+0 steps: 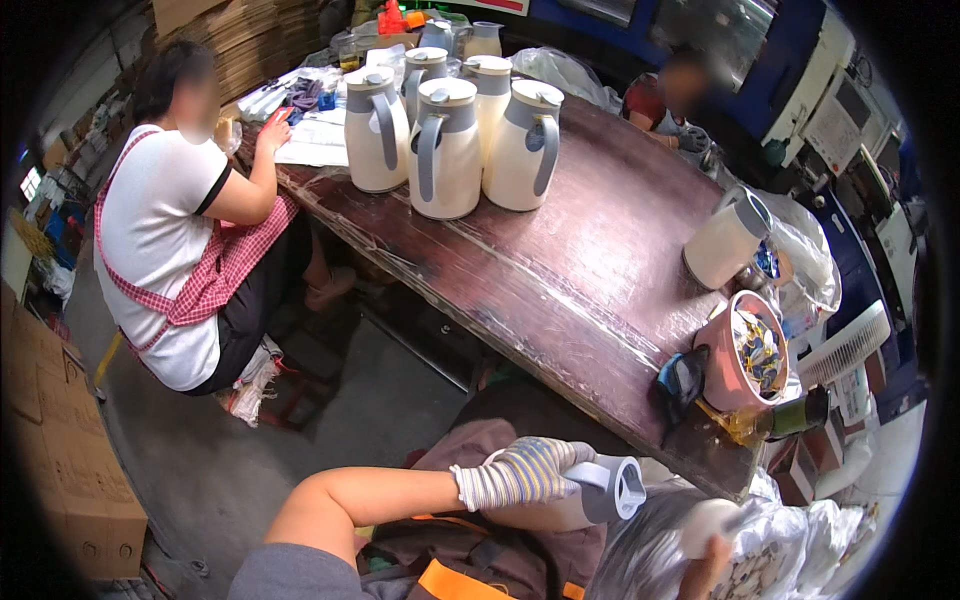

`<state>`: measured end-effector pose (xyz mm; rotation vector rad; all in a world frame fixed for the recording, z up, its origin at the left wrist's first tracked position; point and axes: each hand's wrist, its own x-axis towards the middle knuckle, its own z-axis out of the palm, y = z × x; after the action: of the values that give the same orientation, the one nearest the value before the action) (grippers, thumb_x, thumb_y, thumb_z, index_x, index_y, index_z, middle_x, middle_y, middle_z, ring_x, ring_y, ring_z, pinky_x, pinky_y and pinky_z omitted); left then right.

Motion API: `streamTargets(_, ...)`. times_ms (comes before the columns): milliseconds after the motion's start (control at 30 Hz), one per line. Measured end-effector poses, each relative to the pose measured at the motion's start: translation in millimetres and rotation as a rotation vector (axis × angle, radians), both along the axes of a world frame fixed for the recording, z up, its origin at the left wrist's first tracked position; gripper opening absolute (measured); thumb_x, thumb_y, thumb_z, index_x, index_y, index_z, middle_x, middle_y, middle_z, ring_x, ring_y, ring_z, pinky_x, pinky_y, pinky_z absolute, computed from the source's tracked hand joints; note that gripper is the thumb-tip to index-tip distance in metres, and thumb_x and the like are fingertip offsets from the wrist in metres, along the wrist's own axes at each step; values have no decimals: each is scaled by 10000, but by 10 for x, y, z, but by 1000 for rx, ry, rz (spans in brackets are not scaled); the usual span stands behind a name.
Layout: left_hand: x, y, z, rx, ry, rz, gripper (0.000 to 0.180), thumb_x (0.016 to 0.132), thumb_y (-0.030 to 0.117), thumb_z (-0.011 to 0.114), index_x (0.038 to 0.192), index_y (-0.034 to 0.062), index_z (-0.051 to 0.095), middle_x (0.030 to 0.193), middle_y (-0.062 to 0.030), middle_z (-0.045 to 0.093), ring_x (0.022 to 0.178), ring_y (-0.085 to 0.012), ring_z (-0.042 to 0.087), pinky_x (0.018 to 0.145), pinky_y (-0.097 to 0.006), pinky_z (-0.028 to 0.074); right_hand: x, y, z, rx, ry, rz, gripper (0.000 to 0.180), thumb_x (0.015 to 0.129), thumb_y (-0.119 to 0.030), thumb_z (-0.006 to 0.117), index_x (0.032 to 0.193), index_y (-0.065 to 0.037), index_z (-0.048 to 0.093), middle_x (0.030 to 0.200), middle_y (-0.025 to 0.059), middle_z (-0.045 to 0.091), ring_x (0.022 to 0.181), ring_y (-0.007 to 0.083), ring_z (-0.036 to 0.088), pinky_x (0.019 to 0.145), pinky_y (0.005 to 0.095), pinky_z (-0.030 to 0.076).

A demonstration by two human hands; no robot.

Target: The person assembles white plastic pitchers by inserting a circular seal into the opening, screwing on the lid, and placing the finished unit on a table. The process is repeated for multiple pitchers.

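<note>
My left hand (528, 472), in a striped knitted glove, is closed round the grey handle of a cream jug (545, 517). The jug lies tilted across my lap, its grey mouth (628, 487) pointing right and no white lid on it. At the lower right, my bare right hand (712, 562) grips a white rounded piece (706, 528) with a greyish edge, blurred by motion; its exact kind is unclear. That piece is apart from the jug, above crumpled clear plastic (650, 545).
Several lidded cream jugs (444, 165) stand on the dark red table (590, 270). A lidless jug (722, 245) stands by a pink bucket (722, 350) of small parts, with a bottle (795, 412) beside it. One person (165, 240) sits left; another (650, 105) works across the table.
</note>
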<state>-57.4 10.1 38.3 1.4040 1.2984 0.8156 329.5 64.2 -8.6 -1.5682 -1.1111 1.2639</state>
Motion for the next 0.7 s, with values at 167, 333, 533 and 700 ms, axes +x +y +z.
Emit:
streamTargets(167, -167, 164, -187, 346, -4, -110, 435, 807, 274, 665, 1187, 77, 590, 946, -204, 661, 917, -388, 633, 804, -414, 496, -1349, 145, 366, -30, 455, 321, 673, 750, -432, 711, 1210, 6, 489, 1066, 118, 602, 943, 209, 618, 828, 333, 498)
streamTargets(333, -1290, 993, 65, 597, 601, 544, 379, 881, 283, 594, 1173, 42, 584, 946, -190, 654, 884, -354, 641, 798, -431, 513, -1667, 230, 439, 43, 329, 314, 614, 792, -455, 657, 1209, -34, 495, 1044, 87, 618, 953, 207, 630, 847, 343, 506)
streamTargets(533, -2431, 2280, 287, 66, 1083, 726, 722, 896, 151, 475, 1537, 92, 148, 1110, -195, 644, 998, -308, 668, 803, -476, 534, -1790, 318, 395, 99, 249, 322, 627, 765, -466, 667, 1191, -32, 517, 1054, 112, 608, 983, 252, 621, 861, 378, 492)
streamTargets(700, -2625, 2642, 337, 1, 1050, 722, 757, 907, 145, 486, 1553, 187, 94, 1156, -200, 624, 972, -319, 680, 754, -504, 543, -1964, 445, 421, 86, 91, 343, 588, 811, -419, 628, 1227, -22, 506, 1074, 113, 609, 1000, 245, 613, 880, 365, 482)
